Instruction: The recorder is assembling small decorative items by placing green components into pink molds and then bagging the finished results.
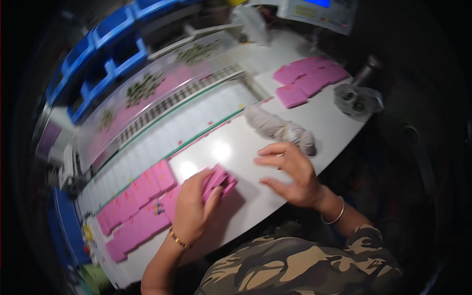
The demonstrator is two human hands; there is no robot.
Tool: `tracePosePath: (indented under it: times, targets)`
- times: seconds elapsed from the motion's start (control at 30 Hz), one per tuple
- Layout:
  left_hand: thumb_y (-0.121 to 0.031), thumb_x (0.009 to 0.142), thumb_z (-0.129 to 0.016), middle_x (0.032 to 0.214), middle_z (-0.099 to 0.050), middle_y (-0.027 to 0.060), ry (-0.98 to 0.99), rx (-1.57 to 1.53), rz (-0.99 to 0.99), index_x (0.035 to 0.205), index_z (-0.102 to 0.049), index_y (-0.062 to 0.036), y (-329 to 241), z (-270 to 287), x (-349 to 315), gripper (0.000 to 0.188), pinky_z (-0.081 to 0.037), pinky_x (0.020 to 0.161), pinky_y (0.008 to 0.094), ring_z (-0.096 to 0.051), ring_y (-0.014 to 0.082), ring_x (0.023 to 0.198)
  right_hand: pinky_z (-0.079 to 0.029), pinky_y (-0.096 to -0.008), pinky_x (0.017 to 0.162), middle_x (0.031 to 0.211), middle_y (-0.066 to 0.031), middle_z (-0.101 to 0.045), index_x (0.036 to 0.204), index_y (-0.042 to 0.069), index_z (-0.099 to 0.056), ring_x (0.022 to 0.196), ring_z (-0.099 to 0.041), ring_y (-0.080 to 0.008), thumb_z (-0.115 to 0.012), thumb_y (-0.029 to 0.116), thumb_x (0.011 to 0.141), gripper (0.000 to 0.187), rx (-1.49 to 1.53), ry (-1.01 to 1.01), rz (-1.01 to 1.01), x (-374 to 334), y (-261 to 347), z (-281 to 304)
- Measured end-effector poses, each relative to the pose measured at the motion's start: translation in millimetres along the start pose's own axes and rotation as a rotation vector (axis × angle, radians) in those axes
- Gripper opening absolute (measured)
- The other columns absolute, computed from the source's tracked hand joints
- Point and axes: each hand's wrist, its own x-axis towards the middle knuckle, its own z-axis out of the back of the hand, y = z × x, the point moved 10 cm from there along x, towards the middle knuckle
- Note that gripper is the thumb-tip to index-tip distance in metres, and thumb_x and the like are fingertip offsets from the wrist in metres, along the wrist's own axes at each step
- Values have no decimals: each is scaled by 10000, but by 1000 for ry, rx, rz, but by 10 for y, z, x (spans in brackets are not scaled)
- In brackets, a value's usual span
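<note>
My left hand (192, 209) is closed around a small pink block-like piece (220, 181), with a dark slot or part visible at its right end. It is held just above the white table (255, 196), and its exact kind is unclear. To the right, my right hand (297, 179) is raised with fingers apart and nothing between them. Two rows of similar pink pieces (135, 196) lie at the left, one row partly behind my left hand. A few tiny coloured bits (158, 208) rest on the nearer row.
A crumpled greyish cloth (280, 129) lies beyond my right hand. More pink pieces (309, 81) and a clear plastic container (358, 102) are at the far right. A green-edged conveyor-like strip (164, 129), a clear tray of small greenish parts (145, 89) and blue bins (113, 24) stand behind.
</note>
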Motion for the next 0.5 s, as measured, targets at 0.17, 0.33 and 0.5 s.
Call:
tracePosePath:
  times: [0.17, 0.33, 0.5]
  targets:
    - [-233, 922, -635, 887, -653, 206, -21, -55, 89, 1107, -576, -35, 98, 38, 124, 277, -511, 702, 404, -650, 366, 798, -480, -391, 841, 1038, -93, -617, 896, 43, -652, 958, -599, -282, -747, 101, 767, 170, 123, 111, 130, -26, 270, -704]
    - [-198, 882, -681, 819, -653, 156, -149, -75, 131, 987, -588, -63, 367, 270, 328, 195, -505, 630, 396, -655, 333, 746, -490, -377, 818, 967, -81, -642, 823, 39, -631, 934, -599, -281, -775, 68, 731, 173, 189, 329, 41, -202, 137, -966]
    - [-122, 818, -716, 976, -605, 86, -231, 386, -305, 910, -623, -45, 218, 203, 429, 151, -465, 774, 383, -582, 276, 898, -486, -368, 794, 933, -60, -626, 801, 50, -608, 922, -589, -270, -771, 76, 722, 183, 124, 388, 57, -221, 98, -1054]
